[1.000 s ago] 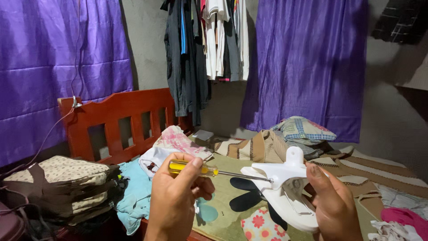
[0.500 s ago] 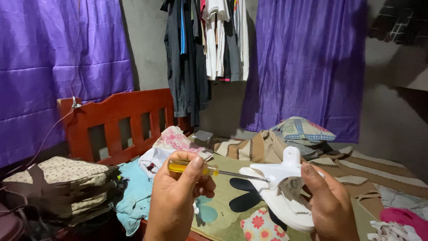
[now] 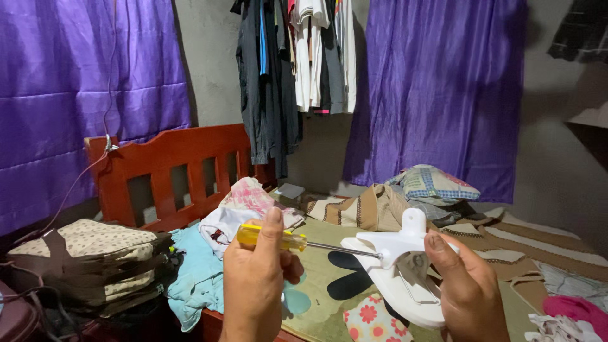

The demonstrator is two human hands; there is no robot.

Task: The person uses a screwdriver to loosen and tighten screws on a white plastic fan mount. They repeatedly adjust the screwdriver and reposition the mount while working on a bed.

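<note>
Left hand clamped on a yellow-handled screwdriver, shaft lying near-horizontal, pointing toward 3 o'clock, tip touching the white plastic part. Right hand grips that part from 4 o'clock, thumb on its upper edge. The 2 hands are apart, the shaft between them. Part sits above the bed, just beside the right hand, which is nearer.

Screwdriver tip set against a white plastic part, held over a cluttered bed.

The left hand grips a yellow-handled screwdriver, its shaft pointing toward 3 o'clock into the white plastic part, which the right hand supports. A red wooden headboard stands at 10 o'clock, purple curtains at 1 o'clock.
</note>
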